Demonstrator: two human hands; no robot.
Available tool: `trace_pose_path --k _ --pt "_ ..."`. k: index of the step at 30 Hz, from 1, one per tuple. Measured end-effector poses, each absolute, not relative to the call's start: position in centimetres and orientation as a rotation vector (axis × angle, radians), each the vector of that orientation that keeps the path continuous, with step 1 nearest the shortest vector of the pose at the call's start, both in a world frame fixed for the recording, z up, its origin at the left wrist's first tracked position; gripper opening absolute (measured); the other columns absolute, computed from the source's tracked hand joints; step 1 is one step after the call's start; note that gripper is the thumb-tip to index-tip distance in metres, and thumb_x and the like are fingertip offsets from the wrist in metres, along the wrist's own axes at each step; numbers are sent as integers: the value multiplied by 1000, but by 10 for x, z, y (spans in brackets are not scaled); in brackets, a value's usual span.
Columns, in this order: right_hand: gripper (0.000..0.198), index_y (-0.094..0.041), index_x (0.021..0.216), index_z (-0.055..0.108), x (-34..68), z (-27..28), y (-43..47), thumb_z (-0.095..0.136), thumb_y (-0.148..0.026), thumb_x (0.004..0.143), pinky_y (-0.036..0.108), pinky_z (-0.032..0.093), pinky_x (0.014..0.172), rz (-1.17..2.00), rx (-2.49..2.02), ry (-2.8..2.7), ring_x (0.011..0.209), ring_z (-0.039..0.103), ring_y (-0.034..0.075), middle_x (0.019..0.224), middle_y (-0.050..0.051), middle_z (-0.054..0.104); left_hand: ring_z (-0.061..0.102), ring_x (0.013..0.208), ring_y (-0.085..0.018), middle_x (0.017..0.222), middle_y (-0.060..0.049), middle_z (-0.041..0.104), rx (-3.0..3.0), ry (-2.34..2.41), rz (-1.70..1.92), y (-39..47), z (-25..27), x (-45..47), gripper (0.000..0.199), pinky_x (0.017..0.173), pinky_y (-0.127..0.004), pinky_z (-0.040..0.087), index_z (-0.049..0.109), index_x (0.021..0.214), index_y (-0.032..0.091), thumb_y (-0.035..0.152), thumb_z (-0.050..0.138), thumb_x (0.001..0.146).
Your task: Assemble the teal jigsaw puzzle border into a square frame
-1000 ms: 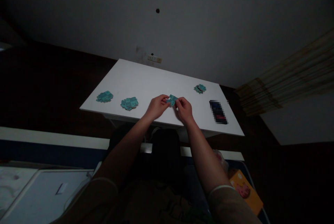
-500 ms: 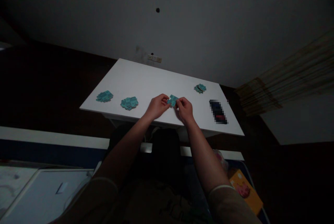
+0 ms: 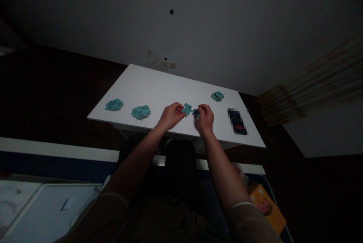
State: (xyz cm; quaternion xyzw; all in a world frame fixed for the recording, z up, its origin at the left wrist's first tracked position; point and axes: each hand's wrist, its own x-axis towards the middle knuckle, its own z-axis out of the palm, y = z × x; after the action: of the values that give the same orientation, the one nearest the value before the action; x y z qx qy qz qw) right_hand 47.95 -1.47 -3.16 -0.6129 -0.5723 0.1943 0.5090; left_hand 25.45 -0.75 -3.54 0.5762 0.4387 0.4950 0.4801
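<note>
Near the front edge of the white table point(image 3: 170, 84), my left hand point(image 3: 171, 115) pinches a teal jigsaw puzzle piece point(image 3: 186, 109) at its left side. My right hand point(image 3: 206, 117), a little to the right, grips another, darker-looking puzzle piece point(image 3: 195, 113) between thumb and fingers. A small gap shows between the two pieces. Left of my hands lies a pile of teal puzzle pieces point(image 3: 141, 112), with a second pile point(image 3: 114, 104) farther left. A third pile point(image 3: 217, 96) sits toward the table's back right.
A dark, pixelated flat object point(image 3: 237, 121) lies on the table's right side. Behind the table stands a wall with a socket strip point(image 3: 168, 63). An orange box point(image 3: 268, 207) is low at the right, and a curtain point(image 3: 292, 99) hangs beyond the table.
My right hand has shifted slightly right, away from the left one. The piece in it now shows apart from the piece in my left hand, which has stayed nearly still.
</note>
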Motion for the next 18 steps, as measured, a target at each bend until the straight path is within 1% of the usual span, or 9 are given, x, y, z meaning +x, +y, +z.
trace_pose_path --k 2,4,6,8,12,15,16,18 --pt "27 -28 122 84 495 -29 -19 69 -43 104 62 63 125 379 -1555 -1530 129 78 41 128 17 89 81 88 -20 101 -4 88 1409 1068 1208 -8 -35 255 26 89 -38 70 82 111 22 13 101 95" --pt "34 -27 129 89 512 -28 -24 75 -40 101 68 58 137 301 -1622 -1774 144 76 46 142 20 90 80 87 -20 101 -4 87 1415 1067 1207 -8 -34 255 25 88 -37 69 83 111 22 11 99 96" --pt "43 -27 139 92 526 -28 -28 81 -42 101 72 55 143 255 -1664 -1947 156 73 49 156 21 88 79 86 -20 100 -4 87 1417 1073 1209 -9 -33 255 25 87 -37 69 83 110 23 10 99 96" --pt "51 -27 148 93 533 -29 -31 85 -46 102 73 54 146 227 -1692 -2018 164 69 51 167 22 84 79 86 -20 100 -3 87 1423 1082 1212 -8 -33 255 26 87 -37 69 82 109 23 10 100 95" --pt "57 -22 158 90 533 -34 -31 80 -49 108 75 54 145 194 -1734 -2019 165 69 52 172 26 82 80 85 -20 98 -2 86 1445 1104 1196 -8 -34 256 28 87 -37 69 82 110 24 9 100 96" --pt "59 -19 160 87 529 -37 -29 77 -49 110 76 54 145 175 -1760 -1994 166 67 53 175 28 79 81 88 -21 101 -3 88 1491 1139 1157 -9 -35 257 26 88 -38 69 82 113 24 8 97 98" --pt "57 -20 158 87 529 -38 -29 77 -49 110 75 54 145 177 -1761 -1989 166 67 53 176 27 79 83 92 -23 104 -4 89 1531 1158 1145 -9 -34 256 26 91 -39 70 83 113 24 8 96 99" --pt "52 -22 153 88 530 -38 -28 76 -48 110 73 54 146 194 -1755 -1979 166 67 51 175 26 79 86 106 -28 112 -7 93 1660 1212 1132 -11 -33 255 24 103 -46 71 84 114 25 8 94 99"
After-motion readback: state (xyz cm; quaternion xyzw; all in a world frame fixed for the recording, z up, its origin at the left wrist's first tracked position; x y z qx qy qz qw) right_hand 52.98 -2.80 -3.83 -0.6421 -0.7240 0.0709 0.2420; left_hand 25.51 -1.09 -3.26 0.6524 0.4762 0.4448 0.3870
